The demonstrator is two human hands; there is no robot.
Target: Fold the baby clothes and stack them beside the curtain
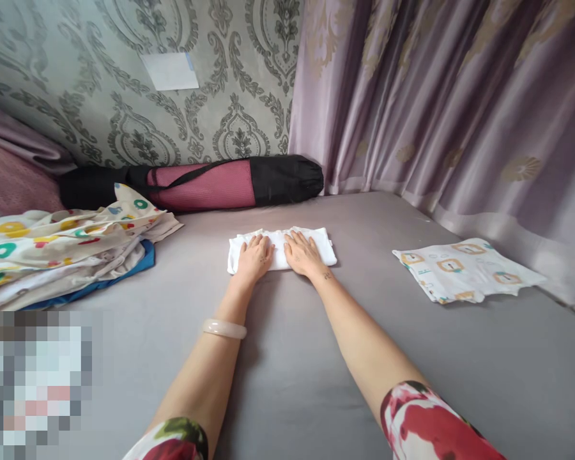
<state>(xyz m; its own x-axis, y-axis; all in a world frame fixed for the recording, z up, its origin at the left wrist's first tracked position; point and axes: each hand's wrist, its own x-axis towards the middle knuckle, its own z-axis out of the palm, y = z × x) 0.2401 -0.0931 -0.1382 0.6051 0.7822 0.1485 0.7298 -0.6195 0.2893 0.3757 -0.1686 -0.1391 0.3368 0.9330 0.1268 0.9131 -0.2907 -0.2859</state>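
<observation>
A white folded cloth (pixel 278 253), possibly a garment, lies as a narrow flat bundle on the grey bed sheet (pixel 287 358). My left hand (pixel 255 258) rests palm down on its left half, fingers stretched forward. On the right half lies my right hand (pixel 303 253), also flat with the fingers a little spread. Neither hand grips the cloth; both press on it from above. A gap of white fabric shows between them. The cloth's underside and the parts beneath my palms are hidden.
A heap of patterned clothes (pixel 67 249) lies at the left. A folded white printed garment (pixel 464 269) lies at the right. Along the patterned wall rests a long pink and black bag (pixel 206 185). Purple curtains (pixel 436 96) hang at the right. The lower left corner is pixelated.
</observation>
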